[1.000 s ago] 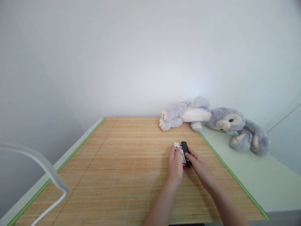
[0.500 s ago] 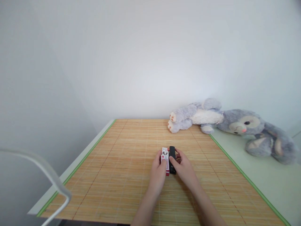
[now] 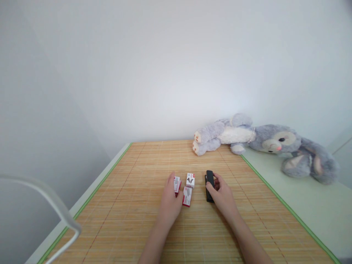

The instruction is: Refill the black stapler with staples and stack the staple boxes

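Observation:
My left hand [image 3: 170, 203] is curled round a red-and-white staple box [image 3: 176, 184], partly hidden by the fingers; there may be more than one in the grasp. Beside my thumb a second small red-and-white box [image 3: 187, 197] lies on the mat. Just behind that one sits a white box with a dark picture on its top [image 3: 190, 180]. To the right, my right hand [image 3: 222, 192] grips a black stapler [image 3: 209, 187], thumb on its near side and fingers on the far right. The stapler points away from me.
A bamboo mat [image 3: 132, 198] with green edging covers the table. On its side at the back right lies a grey plush rabbit [image 3: 239, 135], partly on the pale tabletop [image 3: 291, 198]. A white curved tube [image 3: 59, 205] rises at the left front. The wall stands behind.
My hands have moved apart. The boxes, earlier bunched against the stapler, now lie spread out at the left. My right hand has carried the stapler a little right.

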Demonstrator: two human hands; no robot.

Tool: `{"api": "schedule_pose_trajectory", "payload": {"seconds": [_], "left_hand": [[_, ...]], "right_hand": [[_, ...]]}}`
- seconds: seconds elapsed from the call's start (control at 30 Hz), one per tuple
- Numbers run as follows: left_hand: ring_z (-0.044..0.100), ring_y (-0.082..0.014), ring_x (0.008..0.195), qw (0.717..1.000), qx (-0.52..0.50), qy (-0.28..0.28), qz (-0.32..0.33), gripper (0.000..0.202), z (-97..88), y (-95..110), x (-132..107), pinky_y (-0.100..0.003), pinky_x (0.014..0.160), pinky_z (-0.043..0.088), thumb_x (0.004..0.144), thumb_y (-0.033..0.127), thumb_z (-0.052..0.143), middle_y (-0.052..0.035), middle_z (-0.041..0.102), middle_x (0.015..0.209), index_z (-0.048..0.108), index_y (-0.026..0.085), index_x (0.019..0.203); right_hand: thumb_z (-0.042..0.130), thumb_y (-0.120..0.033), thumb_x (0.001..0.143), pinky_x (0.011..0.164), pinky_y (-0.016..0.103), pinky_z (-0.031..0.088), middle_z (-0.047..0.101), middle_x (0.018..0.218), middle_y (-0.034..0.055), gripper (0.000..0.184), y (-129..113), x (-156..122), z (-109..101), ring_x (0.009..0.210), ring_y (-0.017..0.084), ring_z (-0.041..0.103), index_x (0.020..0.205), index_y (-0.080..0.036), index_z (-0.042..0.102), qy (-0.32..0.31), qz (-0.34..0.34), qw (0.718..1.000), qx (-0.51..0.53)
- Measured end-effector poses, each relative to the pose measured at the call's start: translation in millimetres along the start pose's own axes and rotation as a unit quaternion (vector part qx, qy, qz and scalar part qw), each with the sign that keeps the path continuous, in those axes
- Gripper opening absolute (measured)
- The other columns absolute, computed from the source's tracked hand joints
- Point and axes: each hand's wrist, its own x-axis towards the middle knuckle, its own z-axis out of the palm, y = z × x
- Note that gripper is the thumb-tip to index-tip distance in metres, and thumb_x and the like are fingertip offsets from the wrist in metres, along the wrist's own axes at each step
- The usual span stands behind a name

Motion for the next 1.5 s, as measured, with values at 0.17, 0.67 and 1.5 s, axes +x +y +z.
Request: {"api": "schedule_pose_trajectory", "payload": {"seconds": [0.17, 0.67, 1.5], "left_hand": [[0.038, -0.0236, 0.149, 0.998, 0.051, -0.009, 0.04, 0.065, -23.9, -24.1, 28.4, -0.046, 0.128, 0.027, 0.087, 0.012, 0.049, -0.0139, 0.043, 0.158, 0.042, 0.014, 0.151], [0.049, -0.0262, 0.135, 0.973, 0.229, 0.017, 0.037, 0.056, -48.7, -8.3, -54.1, -0.048, 0.116, 0.039, 0.087, 0.013, 0.048, -0.0079, 0.054, 0.145, 0.054, 0.024, 0.142], [0.048, -0.0297, 0.125, 0.946, 0.31, 0.06, 0.069, 0.034, -31.0, 22.1, -40.1, -0.048, 0.108, 0.037, 0.102, 0.028, 0.042, -0.0095, 0.057, 0.135, 0.063, 0.026, 0.129]], "right_hand": [[0.064, -0.046, 0.083, 0.066, 0.034, 0.051, 0.068, 0.089, 0.0032, 0.061, -0.9, -0.7, -0.4, 0.074, 0.022, 0.064, 0.136, -0.017, 0.059, -0.002, -0.002, 1.0, -0.002], [0.065, -0.049, 0.084, 0.067, 0.034, 0.052, 0.069, 0.092, 0.004, 0.065, 4.6, -3.4, -1.7, 0.078, 0.023, 0.065, 0.14, -0.017, 0.055, 0.005, 0.002, 1.0, 0.011], [0.065, -0.05, 0.083, 0.071, 0.036, 0.053, 0.072, 0.093, 0.0052, 0.064, 3.5, -4.8, -1.0, 0.076, 0.023, 0.065, 0.137, -0.016, 0.059, 0.001, -0.016, 1.0, 0.015]]}}
